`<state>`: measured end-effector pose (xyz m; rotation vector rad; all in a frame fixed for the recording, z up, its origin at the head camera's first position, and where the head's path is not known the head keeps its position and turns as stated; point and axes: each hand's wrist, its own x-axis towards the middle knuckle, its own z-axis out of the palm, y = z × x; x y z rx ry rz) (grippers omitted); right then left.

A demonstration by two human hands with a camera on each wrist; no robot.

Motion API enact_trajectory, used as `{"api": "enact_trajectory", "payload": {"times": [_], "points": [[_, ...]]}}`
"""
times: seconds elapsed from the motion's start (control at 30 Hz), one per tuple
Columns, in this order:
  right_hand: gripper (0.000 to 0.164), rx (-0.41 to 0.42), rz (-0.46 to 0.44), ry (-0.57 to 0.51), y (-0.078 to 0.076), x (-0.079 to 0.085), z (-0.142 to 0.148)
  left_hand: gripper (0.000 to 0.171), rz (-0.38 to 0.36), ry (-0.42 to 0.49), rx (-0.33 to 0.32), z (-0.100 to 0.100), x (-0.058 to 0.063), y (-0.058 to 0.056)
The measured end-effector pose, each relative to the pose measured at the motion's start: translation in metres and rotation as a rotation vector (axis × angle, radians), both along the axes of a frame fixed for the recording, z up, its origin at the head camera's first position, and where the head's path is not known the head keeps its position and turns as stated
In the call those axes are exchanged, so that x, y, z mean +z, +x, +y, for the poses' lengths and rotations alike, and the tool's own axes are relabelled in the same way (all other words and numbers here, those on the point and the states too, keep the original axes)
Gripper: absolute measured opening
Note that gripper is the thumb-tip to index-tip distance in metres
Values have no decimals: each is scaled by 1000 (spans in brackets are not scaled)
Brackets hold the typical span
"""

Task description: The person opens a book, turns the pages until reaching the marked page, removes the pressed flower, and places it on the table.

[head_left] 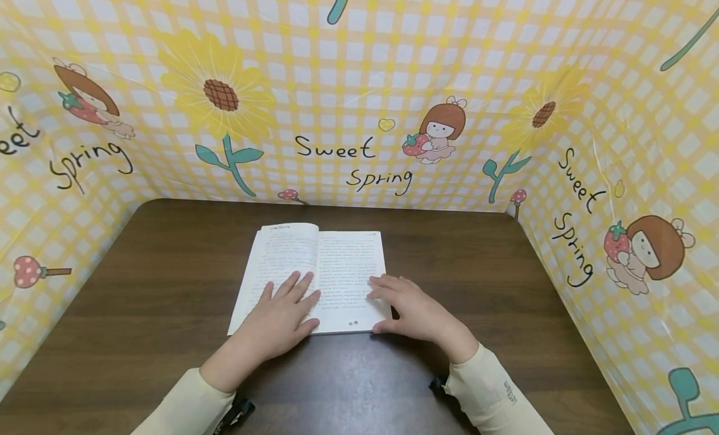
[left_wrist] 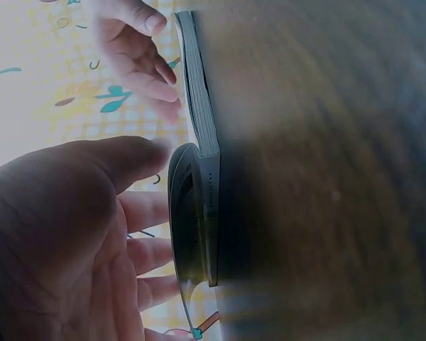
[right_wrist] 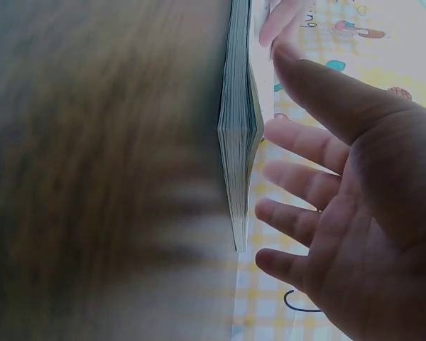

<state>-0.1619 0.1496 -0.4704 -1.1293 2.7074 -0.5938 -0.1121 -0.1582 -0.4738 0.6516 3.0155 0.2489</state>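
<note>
A thick paperback book (head_left: 348, 254) lies open on the dark wooden table, pages of printed text facing up. My left hand (head_left: 281, 319) rests spread over the lower left page, fingertips close to the centre fold. In the left wrist view its fingers reach over the cover, which lifts away from the spine (left_wrist: 210, 206). My right hand (head_left: 415, 307) is at the right page's outer edge, its fingers over the margin and the thumb by the lower corner. The right wrist view shows these fingers (right_wrist: 302, 181) loosely spread beside the thick page block (right_wrist: 234, 156).
The brown table (head_left: 466, 254) extends around the book on all sides. A yellow checked cloth (head_left: 359, 67) with sunflowers, cartoon figures and "Sweet Spring" lettering walls in the back and both sides. Black straps (head_left: 238, 413) show at the cream sleeves (head_left: 188, 400).
</note>
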Motion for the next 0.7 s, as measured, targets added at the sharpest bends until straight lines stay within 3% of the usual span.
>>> {"api": "enact_trajectory", "payload": {"times": [0.4, 0.7], "points": [[66, -39, -34, 70, 2, -3, -2, 69, -14, 2, 20, -2, -1, -1], [68, -61, 0, 80, 4, -4, -6, 71, -20, 0, 28, -1, -1, -2]]}}
